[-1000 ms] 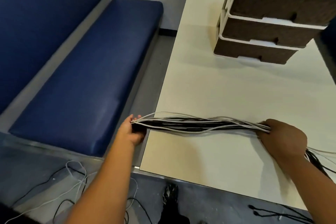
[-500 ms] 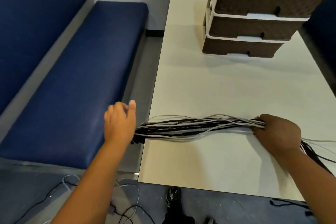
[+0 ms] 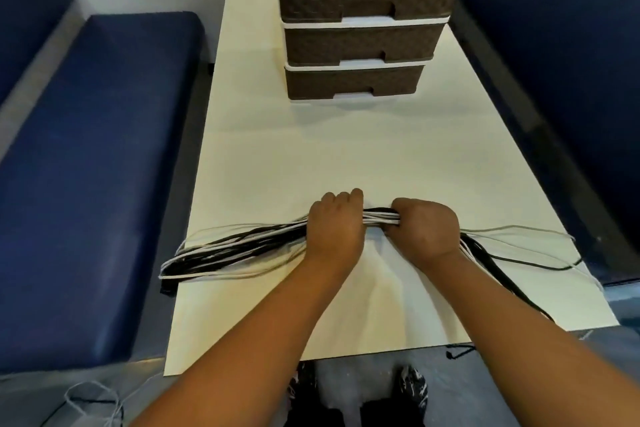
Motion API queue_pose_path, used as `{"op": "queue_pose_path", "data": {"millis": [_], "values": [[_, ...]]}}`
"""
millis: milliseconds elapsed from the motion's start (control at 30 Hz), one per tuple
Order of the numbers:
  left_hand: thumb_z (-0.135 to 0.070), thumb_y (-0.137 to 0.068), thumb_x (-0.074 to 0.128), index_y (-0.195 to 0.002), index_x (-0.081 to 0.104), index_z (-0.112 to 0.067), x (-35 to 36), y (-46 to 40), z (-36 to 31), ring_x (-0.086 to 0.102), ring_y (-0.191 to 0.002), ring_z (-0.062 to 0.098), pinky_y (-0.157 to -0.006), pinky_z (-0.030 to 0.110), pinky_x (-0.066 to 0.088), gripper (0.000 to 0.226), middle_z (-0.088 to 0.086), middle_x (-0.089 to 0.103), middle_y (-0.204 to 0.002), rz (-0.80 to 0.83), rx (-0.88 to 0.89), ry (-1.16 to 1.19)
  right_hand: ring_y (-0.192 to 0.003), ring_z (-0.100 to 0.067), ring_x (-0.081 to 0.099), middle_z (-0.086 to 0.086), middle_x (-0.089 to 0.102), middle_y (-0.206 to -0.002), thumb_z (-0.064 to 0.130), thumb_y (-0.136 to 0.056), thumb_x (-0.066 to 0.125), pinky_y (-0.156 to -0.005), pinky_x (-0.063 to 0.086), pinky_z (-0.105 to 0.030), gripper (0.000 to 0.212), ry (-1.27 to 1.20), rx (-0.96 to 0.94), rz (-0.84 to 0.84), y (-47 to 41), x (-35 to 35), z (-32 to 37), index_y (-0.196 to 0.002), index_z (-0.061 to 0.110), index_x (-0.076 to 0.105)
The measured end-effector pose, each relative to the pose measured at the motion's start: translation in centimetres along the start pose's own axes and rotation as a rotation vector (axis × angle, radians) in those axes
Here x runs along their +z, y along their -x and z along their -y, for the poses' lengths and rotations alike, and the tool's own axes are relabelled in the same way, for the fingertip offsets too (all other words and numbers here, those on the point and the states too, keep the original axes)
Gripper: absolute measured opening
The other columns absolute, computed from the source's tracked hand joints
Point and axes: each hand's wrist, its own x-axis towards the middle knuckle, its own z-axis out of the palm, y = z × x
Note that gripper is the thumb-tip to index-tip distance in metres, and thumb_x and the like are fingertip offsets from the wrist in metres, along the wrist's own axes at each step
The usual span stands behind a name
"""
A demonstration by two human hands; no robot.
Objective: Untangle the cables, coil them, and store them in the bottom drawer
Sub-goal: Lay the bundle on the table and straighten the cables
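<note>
left hand (image 3: 334,230): fist, knuckles up | right hand (image 3: 427,232): fist, just beside | forearms converging

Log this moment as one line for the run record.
both hands: left hand, right hand grip cable bundle | table | bottom drawer closed

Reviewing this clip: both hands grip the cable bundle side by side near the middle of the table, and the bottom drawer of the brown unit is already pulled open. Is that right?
Not quite. The head view shows the bottom drawer closed, flush with the drawers above it. The rest holds: the left hand and right hand grip the cable bundle side by side near the middle of the table.
</note>
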Motion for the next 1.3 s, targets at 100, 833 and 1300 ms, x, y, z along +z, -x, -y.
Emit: {"op": "queue_pose_path", "data": {"millis": [100,833,1300], "values": [[-0.031,-0.075,0.081,-0.061,0.052,-0.015,0.5,-0.3,-0.1,0.043,-0.041,0.024,-0.048,0.025,0.019,0.036,0.003,0.05,-0.045,-0.034,-0.079,0.011,-0.062,-0.034,0.06,-0.006,0.065,-0.066,0.03,-0.078,0.066,-0.049,0.026,-0.028,0.022,-0.038,-0.04,0.03,-0.2,-0.3,-0.2,-0.064,0.018,0.053],[-0.049,-0.1,0.033,-0.07,0.067,-0.015,0.2,-1.6,-3.0,0.063,-0.074,0.039,-0.061,0.033,0.038,0.057,0.014,0.067,-0.071,-0.029,-0.375,-0.17,-0.061,-0.024,0.068,-0.012,0.069,-0.068,0.005,-0.086,0.062,-0.068,0.057,-0.038,0.018,-0.74,-0.072,1.026,4.3,-9.9,-18.8,-0.102,0.01,0.054],[-0.048,-0.1,0.036,-0.083,0.073,-0.016,0.2,-1.6,-3.2,0.063,-0.079,0.039,-0.064,0.034,0.039,0.051,0.014,0.07,-0.078,-0.033,-0.409,-0.125,-0.068,-0.018,0.058,0.005,0.061,-0.074,0.026,-0.075,0.066,-0.059,0.049,-0.037,0.015,-0.016,-0.129,0.429,-1.5,-11.3,-24.0,-0.084,0.028,0.054]]}}
